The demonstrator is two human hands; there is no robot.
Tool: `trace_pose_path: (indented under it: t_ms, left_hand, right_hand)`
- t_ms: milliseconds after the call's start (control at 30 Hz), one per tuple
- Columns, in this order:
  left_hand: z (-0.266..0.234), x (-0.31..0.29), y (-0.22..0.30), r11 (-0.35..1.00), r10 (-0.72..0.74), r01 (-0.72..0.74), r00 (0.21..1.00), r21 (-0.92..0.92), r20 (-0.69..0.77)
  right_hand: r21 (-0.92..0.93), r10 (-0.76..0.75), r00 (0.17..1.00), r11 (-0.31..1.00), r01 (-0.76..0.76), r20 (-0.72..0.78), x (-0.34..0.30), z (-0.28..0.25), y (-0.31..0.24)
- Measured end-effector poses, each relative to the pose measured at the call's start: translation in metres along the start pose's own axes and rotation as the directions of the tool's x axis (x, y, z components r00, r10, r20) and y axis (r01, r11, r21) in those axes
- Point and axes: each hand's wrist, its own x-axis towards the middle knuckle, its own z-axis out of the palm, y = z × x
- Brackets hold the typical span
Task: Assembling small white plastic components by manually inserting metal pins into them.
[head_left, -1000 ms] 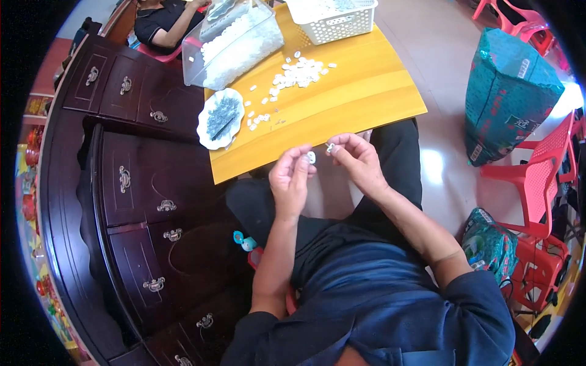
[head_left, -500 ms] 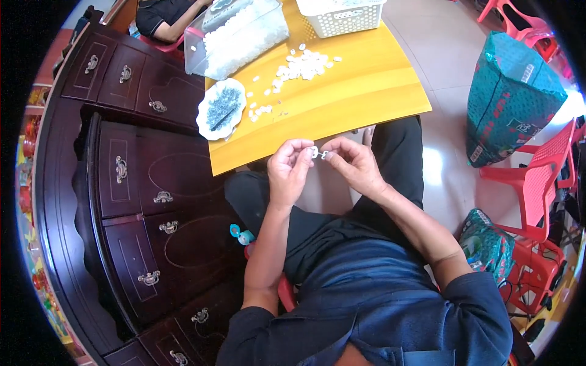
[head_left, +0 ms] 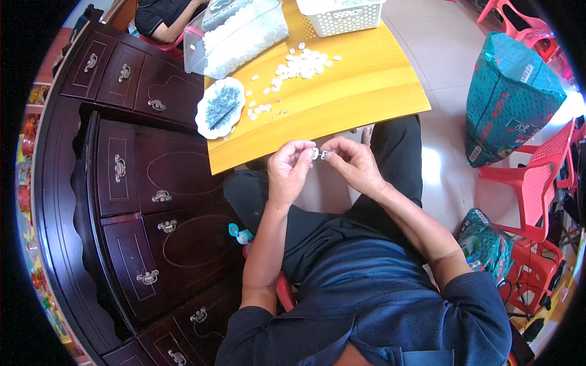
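Piece (head_left: 315, 154), small, white, flat, is pinched in left hand (head_left: 289, 175); at its 3 o'clock, right hand (head_left: 357, 168) pinches a small pale piece (head_left: 324, 155).

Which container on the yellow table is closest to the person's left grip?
The white scalloped dish of blue-grey bits, nearest the left grip; the clear box and white basket both stand farther off.

Near the frame's centre, we see the left grip (head_left: 289, 172) pinching a small white piece (head_left: 315, 154), close beside another small piece (head_left: 324, 155) in the right grip (head_left: 355, 166). Above, scattered white pieces (head_left: 305, 64) lie on the yellow table (head_left: 366, 85); a scalloped dish (head_left: 202, 119) and a clear bin (head_left: 195, 61) sit upper left, a teal bag (head_left: 506, 104) upper right.
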Motion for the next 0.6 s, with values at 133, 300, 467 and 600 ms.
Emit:
trace_pose_path:
  t_ms: [133,300,467,600]
  left_hand:
    - [0.001,-0.002,-0.002,1.000,-0.017,0.017,1.000,0.000,0.010]
    - [0.002,-0.003,-0.008,1.000,-0.025,0.025,1.000,-0.014,0.014]
    - [0.005,-0.003,-0.006,1.000,-0.029,0.029,0.999,0.004,0.033]
    - [0.004,0.001,-0.003,0.999,-0.031,0.028,0.997,0.042,0.077]
  right_hand:
    - [0.026,-0.024,0.999,0.999,0.025,-0.037,-0.001,0.001,0.000]
    - [0.036,0.053,0.999,0.998,-0.053,0.000,-0.003,0.001,0.000]
    - [0.182,0.071,0.997,0.981,-0.071,0.007,-0.003,0.005,0.012]
    - [0.308,0.176,0.980,0.931,-0.198,0.098,-0.001,0.000,0.011]
